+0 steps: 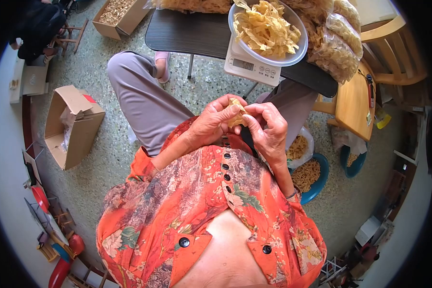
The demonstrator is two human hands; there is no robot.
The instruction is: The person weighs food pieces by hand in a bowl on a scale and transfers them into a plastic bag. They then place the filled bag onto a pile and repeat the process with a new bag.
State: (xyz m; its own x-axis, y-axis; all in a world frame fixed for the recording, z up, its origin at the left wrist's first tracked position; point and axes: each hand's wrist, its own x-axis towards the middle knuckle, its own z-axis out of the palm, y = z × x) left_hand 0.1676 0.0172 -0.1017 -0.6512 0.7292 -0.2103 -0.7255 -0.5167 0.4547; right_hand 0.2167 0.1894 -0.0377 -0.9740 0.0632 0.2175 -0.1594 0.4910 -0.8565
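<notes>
In front of my chest, both hands pinch a small, pale yellow, crinkled dried piece [235,113] whose exact kind I cannot make out. My left hand [211,120] grips it between thumb and fingers from one side. My right hand [269,128] holds its other edge with thumb and forefinger. Just beyond them, a white digital scale [252,69] stands on a dark table [187,31]. On the scale sits a translucent plastic bowl [303,45], heaped with similar dried yellow pieces [266,28].
Filled clear bags [336,48] crowd the table's right end. A wooden chair [353,108] carries scissors [370,90]. Blue basins [325,175] are on the floor at right. An open cardboard box [74,127] lies at left; another person [41,26] is at far left.
</notes>
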